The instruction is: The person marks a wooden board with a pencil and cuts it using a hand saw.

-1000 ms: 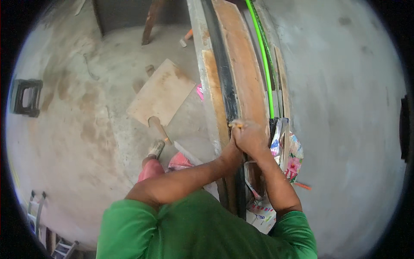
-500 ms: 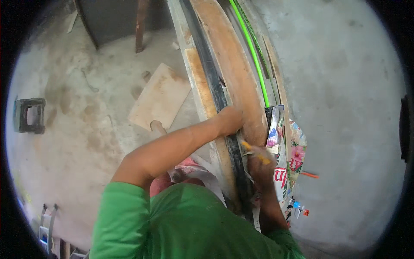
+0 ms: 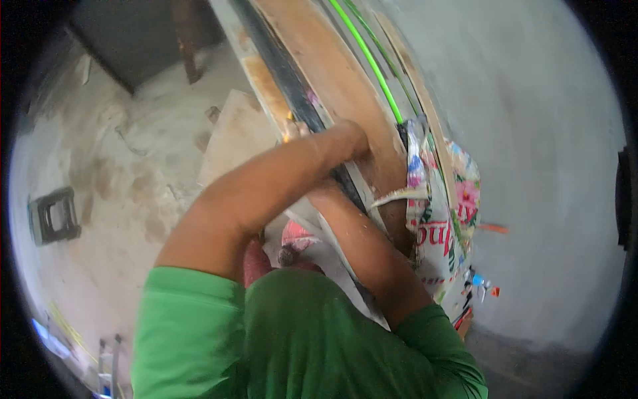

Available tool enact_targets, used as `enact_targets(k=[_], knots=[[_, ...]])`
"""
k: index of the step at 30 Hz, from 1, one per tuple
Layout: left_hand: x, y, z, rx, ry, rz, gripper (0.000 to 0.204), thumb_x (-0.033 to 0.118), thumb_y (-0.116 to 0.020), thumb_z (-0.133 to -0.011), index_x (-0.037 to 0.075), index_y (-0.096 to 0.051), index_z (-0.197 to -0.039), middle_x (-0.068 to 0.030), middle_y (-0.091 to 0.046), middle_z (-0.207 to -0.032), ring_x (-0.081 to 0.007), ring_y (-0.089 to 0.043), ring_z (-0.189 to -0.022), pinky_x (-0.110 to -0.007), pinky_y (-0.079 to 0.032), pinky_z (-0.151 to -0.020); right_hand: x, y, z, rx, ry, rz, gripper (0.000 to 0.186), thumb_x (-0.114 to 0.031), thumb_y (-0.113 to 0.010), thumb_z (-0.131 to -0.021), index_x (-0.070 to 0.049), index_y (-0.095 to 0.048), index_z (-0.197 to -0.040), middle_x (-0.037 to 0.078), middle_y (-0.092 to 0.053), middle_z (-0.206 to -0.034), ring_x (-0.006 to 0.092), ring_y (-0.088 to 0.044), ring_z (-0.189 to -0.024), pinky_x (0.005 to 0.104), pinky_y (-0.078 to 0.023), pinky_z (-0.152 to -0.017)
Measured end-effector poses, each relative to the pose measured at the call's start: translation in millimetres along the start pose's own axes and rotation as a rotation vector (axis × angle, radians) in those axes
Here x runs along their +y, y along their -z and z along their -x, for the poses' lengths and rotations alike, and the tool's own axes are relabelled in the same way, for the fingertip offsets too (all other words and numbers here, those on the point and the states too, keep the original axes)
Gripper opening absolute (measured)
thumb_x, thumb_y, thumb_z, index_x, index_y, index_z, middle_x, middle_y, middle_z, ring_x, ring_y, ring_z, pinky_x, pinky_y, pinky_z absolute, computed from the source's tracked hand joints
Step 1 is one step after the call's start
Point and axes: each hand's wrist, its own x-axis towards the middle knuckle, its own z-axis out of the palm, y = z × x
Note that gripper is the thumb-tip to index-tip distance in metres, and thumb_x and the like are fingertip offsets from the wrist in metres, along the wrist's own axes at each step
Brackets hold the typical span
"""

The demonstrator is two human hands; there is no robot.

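Note:
My left hand (image 3: pixel 350 141) rests over a long dark bar (image 3: pixel 287 56) and the brown wooden board (image 3: pixel 325 63) beside it. Its fingers point away and are hidden behind the back of the hand. Beneath my left forearm passes my right arm, crossing to the left. Beyond that forearm, my right hand (image 3: pixel 296 130) shows only in part at the left edge of the dark bar. Its fingers are closed around a thin yellow pencil-like stick (image 3: pixel 290 116), of which only a small end shows.
A printed floral sack (image 3: pixel 435 233) lies at the board's right, near a bright green rod (image 3: pixel 372 56). A flat pale board (image 3: pixel 232 133) lies on the floor at left, with a grey stool (image 3: pixel 54 216) farther left. A ladder (image 3: pixel 109 366) is at lower left.
My right hand has swung from the board's right side, under my left forearm, to the bar's left edge with the yellow stick. My left hand is slightly farther up. The view has shifted.

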Motion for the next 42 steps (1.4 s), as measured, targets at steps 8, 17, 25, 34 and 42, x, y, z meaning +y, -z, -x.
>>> enact_targets(k=[8, 17, 25, 34, 42], knots=[[1.0, 16.8, 49.3, -0.001, -0.195, -0.270, 0.057, 0.011, -0.091, -0.060, -0.002, -0.069, -0.111, -0.0184, -0.074, -0.105, -0.0339, -0.070, -0.103, -0.043, -0.057, -0.086, -54.4, 63.9, 88.7, 0.103, -0.171, 0.459, 0.031, -0.019, -0.059, -0.089, -0.002, -0.065, -0.113, 0.018, -0.068, -0.106, 0.0362, -0.067, -0.092, 0.0454, -0.056, -0.077], [36.8, 31.0, 108.0, 0.020, -0.197, -0.595, 0.064, 0.010, -0.090, -0.053, 0.008, -0.072, -0.114, -0.0170, -0.074, -0.106, -0.0361, -0.070, -0.098, -0.043, -0.055, -0.086, -24.1, 85.4, 265.0, 0.270, -0.218, 0.354, 0.021, -0.012, -0.062, -0.090, 0.000, -0.064, -0.108, 0.016, -0.070, -0.095, 0.0310, -0.068, -0.079, 0.0422, -0.056, -0.075], [25.7, -12.6, 103.9, 0.478, -0.131, -0.418, 0.027, 0.013, -0.077, -0.065, 0.002, -0.076, -0.090, -0.0195, -0.074, -0.093, -0.0349, -0.073, -0.089, -0.043, -0.058, -0.080, -26.8, 111.7, 292.3, 0.716, -0.704, -1.143, 0.026, -0.021, -0.061, -0.099, 0.002, -0.057, -0.112, 0.013, -0.066, -0.084, 0.0154, -0.060, -0.067, 0.0261, -0.046, -0.055], [34.6, -4.8, 88.0, 0.201, 0.055, -0.351, 0.057, 0.022, -0.083, -0.069, 0.032, -0.069, -0.124, -0.0108, -0.073, -0.113, -0.0326, -0.070, -0.102, -0.046, -0.056, -0.085, 1.3, 60.0, 246.3, 0.616, -0.227, -0.395, 0.019, -0.004, -0.063, -0.092, 0.000, -0.062, -0.111, 0.013, -0.069, -0.093, 0.0251, -0.069, -0.078, 0.0346, -0.057, -0.072], [50.2, 11.9, 83.3, -0.037, 0.083, -0.407, 0.059, 0.019, -0.086, -0.063, 0.020, -0.071, -0.121, -0.0140, -0.074, -0.106, -0.0355, -0.071, -0.098, -0.045, -0.057, -0.084, -16.7, 31.0, 110.6, 0.366, 0.145, 0.293, 0.033, -0.014, -0.064, -0.091, -0.002, -0.059, -0.121, 0.019, -0.066, -0.112, 0.0394, -0.065, -0.101, 0.0458, -0.053, -0.087]])
